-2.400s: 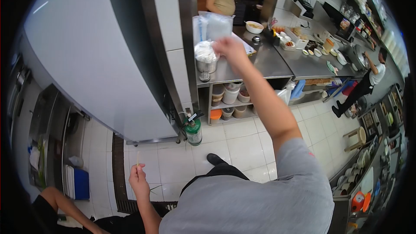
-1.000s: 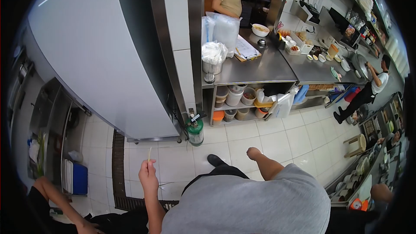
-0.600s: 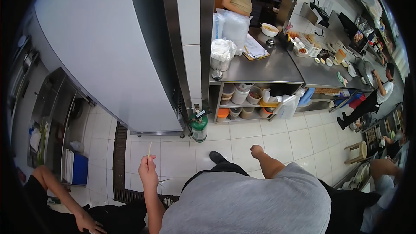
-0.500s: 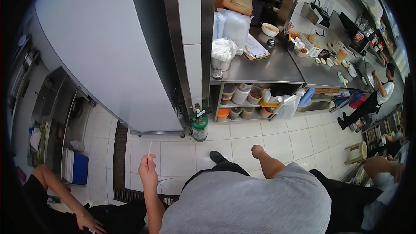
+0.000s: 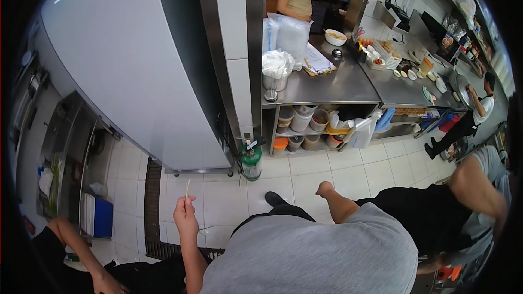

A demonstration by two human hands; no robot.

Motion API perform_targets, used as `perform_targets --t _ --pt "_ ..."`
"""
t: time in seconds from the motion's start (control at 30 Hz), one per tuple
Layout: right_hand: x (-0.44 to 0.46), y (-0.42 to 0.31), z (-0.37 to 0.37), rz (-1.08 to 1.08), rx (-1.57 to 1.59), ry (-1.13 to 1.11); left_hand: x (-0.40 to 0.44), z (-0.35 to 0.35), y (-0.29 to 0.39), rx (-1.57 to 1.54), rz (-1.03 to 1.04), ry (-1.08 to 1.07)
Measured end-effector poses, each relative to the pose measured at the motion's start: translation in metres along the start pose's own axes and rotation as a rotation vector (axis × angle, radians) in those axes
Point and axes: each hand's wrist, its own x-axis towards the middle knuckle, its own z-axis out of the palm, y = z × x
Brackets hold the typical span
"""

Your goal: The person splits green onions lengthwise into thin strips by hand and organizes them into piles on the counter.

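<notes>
My left hand [image 5: 186, 211] is raised in front of me, its fingers pinched on a thin pale-yellow strip [image 5: 188, 189]. The strip stands up from the fingertips and curves slightly; I cannot tell its kind. Lower on my other side, my right hand [image 5: 324, 189] hangs over the floor tiles. Its fingers are curled closed, and nothing shows in them. Both hands are well away from the counter.
A tall grey cabinet [image 5: 120, 65] and a green cylinder [image 5: 251, 163] stand ahead. The steel counter [image 5: 332, 93] has tubs beneath. A floor drain grate [image 5: 153, 207] lies left. Co-workers stand close: a black-clothed person [image 5: 147, 272] left, a grey-sleeved person [image 5: 479, 196] right.
The grey-sleeved person at right has come closer beside me, with an arm and dark clothing now more in view. My hands have barely moved; my view has shifted slightly.
</notes>
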Motion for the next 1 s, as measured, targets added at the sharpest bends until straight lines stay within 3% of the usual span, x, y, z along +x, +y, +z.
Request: perform_targets --t 0.17,0.47,0.57,1.0 --pt "-0.014 -0.008 -0.020 0.077 0.002 -0.089 -0.001 -0.002 0.002 0.026 -0.021 -0.005" --pt "-0.002 -0.004 -0.002 0.179 0.144 -0.035 -0.003 -0.005 0.004 0.016 -0.021 -0.002" --pt "0.003 -0.002 0.007 0.150 0.180 0.077 -0.003 -0.006 0.002 0.045 0.000 0.009" --pt "0.022 -0.004 0.012 0.096 0.223 0.042 0.002 -0.007 -0.012 0.039 -0.025 0.034"
